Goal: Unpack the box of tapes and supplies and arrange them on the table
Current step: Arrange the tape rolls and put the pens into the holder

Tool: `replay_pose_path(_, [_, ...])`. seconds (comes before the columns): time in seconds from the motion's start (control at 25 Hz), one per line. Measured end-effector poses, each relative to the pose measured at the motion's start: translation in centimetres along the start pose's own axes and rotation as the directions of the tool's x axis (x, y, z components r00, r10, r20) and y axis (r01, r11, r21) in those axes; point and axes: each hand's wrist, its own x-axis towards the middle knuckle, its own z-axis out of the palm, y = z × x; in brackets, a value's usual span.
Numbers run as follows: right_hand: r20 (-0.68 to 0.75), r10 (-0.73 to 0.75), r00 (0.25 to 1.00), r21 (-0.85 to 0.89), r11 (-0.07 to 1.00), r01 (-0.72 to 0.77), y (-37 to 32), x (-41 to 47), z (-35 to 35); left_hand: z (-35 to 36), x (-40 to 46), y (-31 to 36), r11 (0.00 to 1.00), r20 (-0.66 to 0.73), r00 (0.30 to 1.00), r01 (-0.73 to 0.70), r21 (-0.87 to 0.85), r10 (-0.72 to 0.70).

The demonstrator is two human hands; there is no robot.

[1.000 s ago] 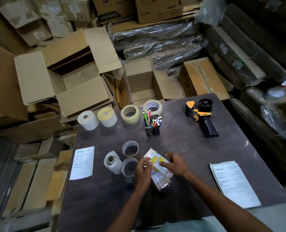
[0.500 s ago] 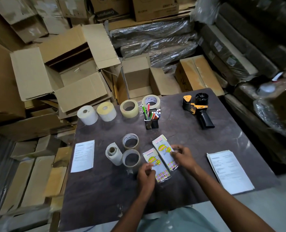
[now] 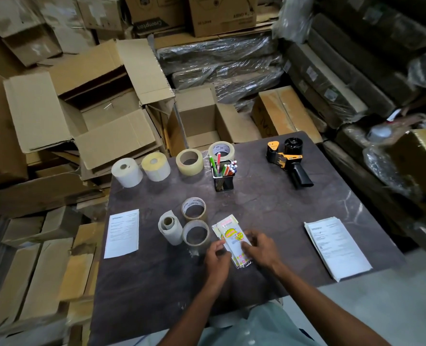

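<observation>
Both hands work at the near centre of the dark surface. The left hand and the right hand each pinch an edge of the printed plastic packets, which lie stacked flat on the surface, one partly over the other. Just left of the packets stand two clear tape rolls and a paper roll. Along the far edge stand a white label roll, a yellow label roll, a brown tape roll and a further clear tape roll. A black mesh pen holder with coloured pens stands just in front of that last roll. A black-and-orange tape dispenser lies at the far right. A printed sheet lies at the left edge, and a stack of printed sheets lies at the right. An open cardboard box stands beyond the far edge.
</observation>
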Motion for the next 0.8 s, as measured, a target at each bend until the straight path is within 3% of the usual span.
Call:
replay_pose_path(0.12, [0.002,0.027,1.000,0.030,0.999,-0.027,0.1,-0.7,0.5,-0.4,-0.4,-0.1,0.999,0.011,1.000,0.005,0.033,-0.005])
replay_pose_path(0.28, [-0.110,0.089,0.990,0.063,0.995,-0.082,0.6,-1.0,0.4,-0.9,-2.1,0.5,0.998,-0.015,0.998,-0.062,0.026,0.063])
replay_pose_path(0.52, [-0.167,0.047,0.985,0.055,0.998,-0.038,0.2,-1.4,-2.2,-0.5,-4.6,1.4,0.998,0.081,0.996,-0.044,-0.047,0.048])
replay_pose_path(0.8, [-0.102,0.017,0.995,0.130,0.992,-0.004,2.3,-2.0,-7.2,5.8,-8.1,3.0,0.994,0.063,0.997,-0.042,-0.097,0.048])
